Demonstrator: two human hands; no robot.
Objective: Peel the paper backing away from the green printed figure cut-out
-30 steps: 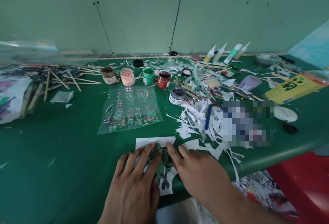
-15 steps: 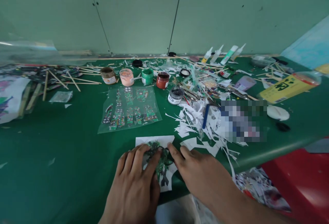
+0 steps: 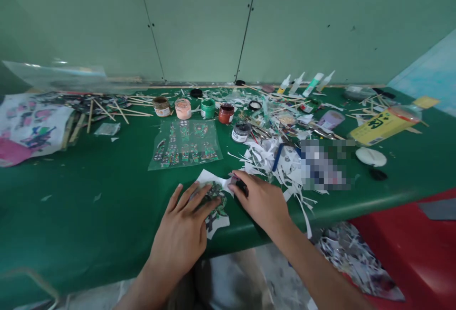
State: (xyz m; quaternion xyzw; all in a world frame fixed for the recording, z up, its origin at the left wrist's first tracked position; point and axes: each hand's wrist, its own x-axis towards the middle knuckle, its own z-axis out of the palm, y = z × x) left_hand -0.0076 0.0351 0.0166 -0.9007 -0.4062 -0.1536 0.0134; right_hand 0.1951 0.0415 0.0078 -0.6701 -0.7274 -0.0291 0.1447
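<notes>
Hands (image 3: 187, 220) (image 3: 261, 201) bare, L & R; forearms (image 3: 308, 255) bare too, as far as seen; fingers (image 3: 209, 208) slim w/ rounded tips

We are seeing a pink jar (image 3: 183, 110) standing between a brown jar (image 3: 161, 108) and a green jar (image 3: 208, 110), bottles (image 3: 313, 85) near the wall (image 3: 199, 30), a yellow canister (image 3: 381, 127) lying rightward.

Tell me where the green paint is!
In the head view, the green paint stands just left of centre, between the peach jar and the red jar.

The white paper (image 3: 209, 177) bears a mottled green-and-black picture (image 3: 221, 209).
</notes>
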